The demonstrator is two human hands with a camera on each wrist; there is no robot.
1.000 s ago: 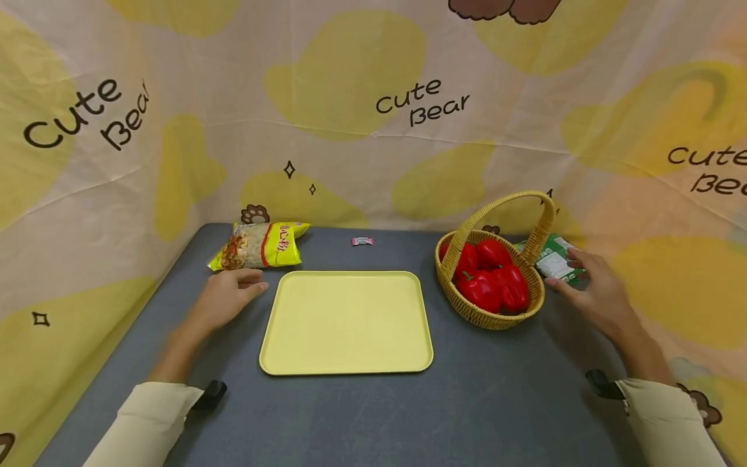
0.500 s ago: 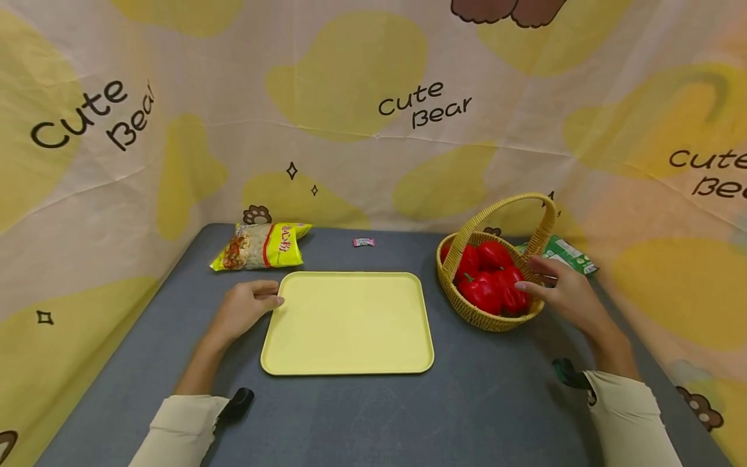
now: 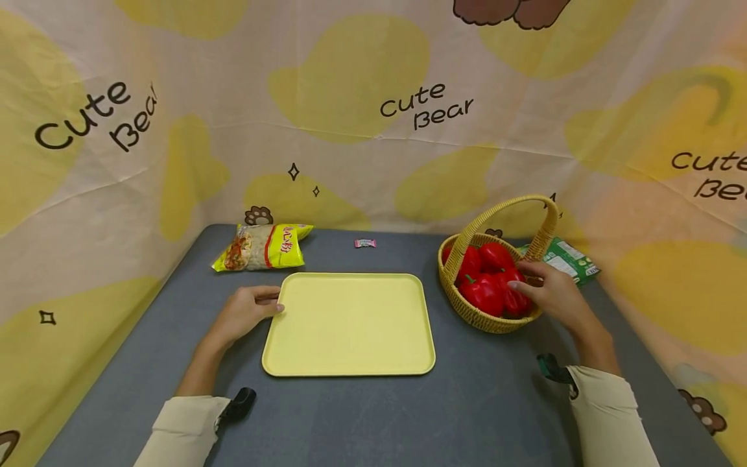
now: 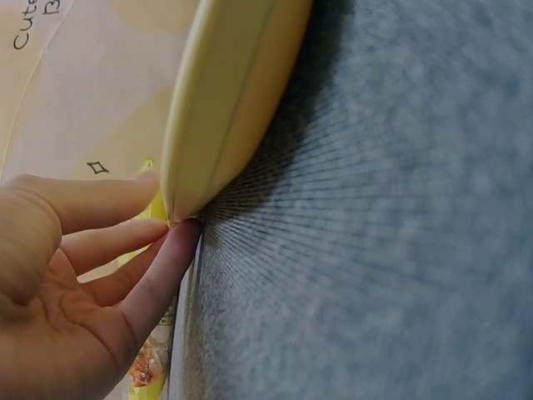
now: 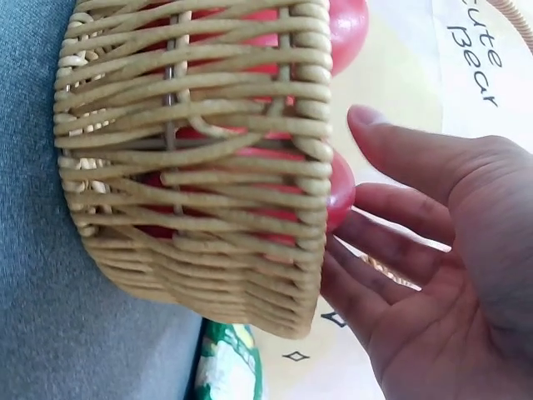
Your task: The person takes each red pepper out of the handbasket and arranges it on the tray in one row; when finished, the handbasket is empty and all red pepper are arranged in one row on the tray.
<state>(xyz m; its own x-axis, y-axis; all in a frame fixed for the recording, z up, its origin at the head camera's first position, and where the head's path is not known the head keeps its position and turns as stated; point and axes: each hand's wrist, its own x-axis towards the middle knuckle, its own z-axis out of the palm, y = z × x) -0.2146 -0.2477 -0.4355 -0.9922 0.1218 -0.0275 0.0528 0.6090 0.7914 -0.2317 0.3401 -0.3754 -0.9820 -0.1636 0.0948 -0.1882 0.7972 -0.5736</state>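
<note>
In the head view my left hand (image 3: 244, 310) is at the left edge of a pale yellow rectangular tray (image 3: 350, 324) lying on the table. The left wrist view shows its thumb over the tray's rim (image 4: 225, 92) and fingertips against the underside, pinching the edge. My right hand (image 3: 551, 288) reaches over the right side of a wicker basket (image 3: 487, 322) with a tall handle. Several red bell peppers (image 3: 481, 295) fill the basket. In the right wrist view the right fingertips meet one pepper (image 5: 340, 192) at the rim, while the thumb stands apart above it.
A yellow food bag (image 3: 262, 248) lies at the back left of the grey table (image 3: 373, 415). A small pink wrapped piece (image 3: 365, 243) sits behind the tray. Partly behind the basket is a green packet (image 3: 574, 263). A printed cloth (image 3: 327, 78) hangs along the back and sides.
My left hand has come from near the food bag to the tray's left edge and taken hold there. My right hand has moved left from the green packet to the peppers in the basket.
</note>
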